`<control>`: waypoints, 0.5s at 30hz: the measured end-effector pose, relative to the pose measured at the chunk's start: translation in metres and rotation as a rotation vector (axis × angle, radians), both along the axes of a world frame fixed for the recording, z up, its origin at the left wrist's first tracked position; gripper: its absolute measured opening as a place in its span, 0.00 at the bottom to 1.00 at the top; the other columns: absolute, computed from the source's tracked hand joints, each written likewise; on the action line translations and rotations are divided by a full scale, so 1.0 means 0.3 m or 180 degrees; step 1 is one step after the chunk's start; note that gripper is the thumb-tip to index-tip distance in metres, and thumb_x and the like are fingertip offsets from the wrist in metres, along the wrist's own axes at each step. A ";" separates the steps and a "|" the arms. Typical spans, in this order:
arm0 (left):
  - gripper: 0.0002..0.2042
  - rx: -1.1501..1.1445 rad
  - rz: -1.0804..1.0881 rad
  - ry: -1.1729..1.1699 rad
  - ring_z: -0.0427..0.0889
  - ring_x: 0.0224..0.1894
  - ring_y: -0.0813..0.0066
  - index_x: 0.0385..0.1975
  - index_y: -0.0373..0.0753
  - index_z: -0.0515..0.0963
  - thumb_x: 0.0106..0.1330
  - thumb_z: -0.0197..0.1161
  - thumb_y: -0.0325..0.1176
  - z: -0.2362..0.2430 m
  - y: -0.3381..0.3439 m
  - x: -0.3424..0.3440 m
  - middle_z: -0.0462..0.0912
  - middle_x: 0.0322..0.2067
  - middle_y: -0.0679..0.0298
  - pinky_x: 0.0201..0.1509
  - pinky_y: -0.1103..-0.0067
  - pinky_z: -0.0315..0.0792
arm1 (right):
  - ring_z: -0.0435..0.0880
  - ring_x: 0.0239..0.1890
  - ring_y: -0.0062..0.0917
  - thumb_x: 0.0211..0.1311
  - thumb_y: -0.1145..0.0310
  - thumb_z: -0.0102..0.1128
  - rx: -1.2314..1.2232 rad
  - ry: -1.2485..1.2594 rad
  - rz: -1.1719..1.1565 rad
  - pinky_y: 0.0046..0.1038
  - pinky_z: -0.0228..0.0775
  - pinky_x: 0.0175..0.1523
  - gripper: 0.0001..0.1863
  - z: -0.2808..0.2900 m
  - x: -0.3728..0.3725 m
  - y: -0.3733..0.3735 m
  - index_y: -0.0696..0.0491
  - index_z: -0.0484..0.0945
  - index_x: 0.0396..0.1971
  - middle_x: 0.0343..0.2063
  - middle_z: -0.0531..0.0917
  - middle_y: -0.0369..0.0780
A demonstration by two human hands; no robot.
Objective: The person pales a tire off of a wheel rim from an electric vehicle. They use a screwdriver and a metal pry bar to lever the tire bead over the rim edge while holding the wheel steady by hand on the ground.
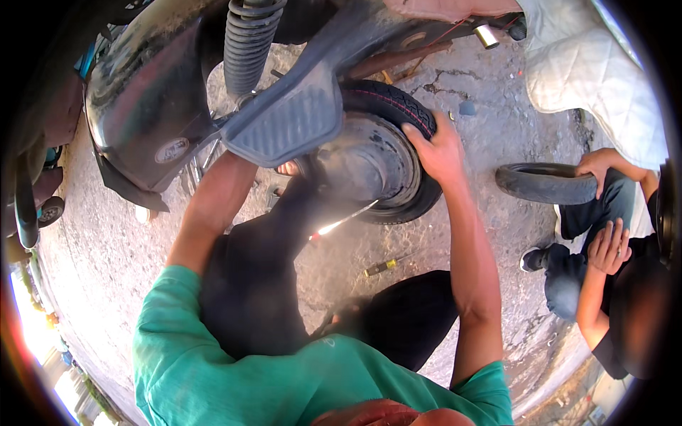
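Note:
A small scooter wheel with a black tyre (398, 106) and a grey metal hub (369, 160) stands mounted at the rear of the scooter. My right hand (439, 150) grips the tyre's right edge. My left hand (288, 168) reaches behind the black footrest panel (284, 124) toward the hub; only fingertips show, so its grip is hidden. A shiny thin tool (341, 222) lies slanted just below the wheel.
A ribbed black shock boot (249, 42) hangs above. A yellow-handled screwdriver (382, 267) lies on the cracked concrete. At right a crouching person rests one hand on a loose black tyre (543, 183). A white quilted cover (590, 71) lies at top right.

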State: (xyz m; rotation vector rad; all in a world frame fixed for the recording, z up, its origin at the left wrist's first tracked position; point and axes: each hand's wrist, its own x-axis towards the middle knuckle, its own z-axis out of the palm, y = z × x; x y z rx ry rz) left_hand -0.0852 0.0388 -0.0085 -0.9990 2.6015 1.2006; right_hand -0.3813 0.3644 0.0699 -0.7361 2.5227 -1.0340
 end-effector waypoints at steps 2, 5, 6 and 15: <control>0.35 0.0001 -0.0021 0.0027 0.80 0.49 0.70 0.61 0.31 0.73 0.72 0.57 0.61 -0.006 0.013 -0.003 0.82 0.51 0.55 0.52 0.69 0.74 | 0.85 0.51 0.40 0.60 0.49 0.71 -0.0654 -0.0178 -0.0520 0.37 0.73 0.57 0.35 -0.073 0.070 0.098 0.63 0.76 0.56 0.47 0.86 0.52; 0.35 -0.0063 -0.0097 0.0106 0.80 0.49 0.70 0.61 0.31 0.73 0.72 0.57 0.61 0.005 0.030 -0.015 0.82 0.52 0.55 0.53 0.69 0.74 | 0.84 0.49 0.35 0.62 0.50 0.69 -0.0744 -0.0270 -0.1229 0.35 0.72 0.58 0.35 -0.190 0.207 0.210 0.66 0.75 0.57 0.47 0.85 0.51; 0.35 -0.0066 -0.0154 0.0194 0.80 0.49 0.69 0.62 0.31 0.73 0.72 0.57 0.61 -0.006 0.044 -0.040 0.82 0.52 0.55 0.53 0.69 0.74 | 0.83 0.50 0.34 0.62 0.51 0.70 -0.0797 -0.0338 -0.1474 0.35 0.71 0.59 0.35 -0.249 0.260 0.251 0.65 0.75 0.57 0.48 0.85 0.50; 0.36 -0.0344 -0.0564 0.0265 0.80 0.51 0.69 0.63 0.32 0.72 0.72 0.56 0.62 -0.183 0.091 -0.430 0.81 0.53 0.55 0.54 0.69 0.74 | 0.82 0.53 0.35 0.59 0.53 0.73 -0.1726 -0.1269 -0.2040 0.35 0.70 0.60 0.36 -0.404 0.310 0.305 0.64 0.75 0.59 0.52 0.83 0.48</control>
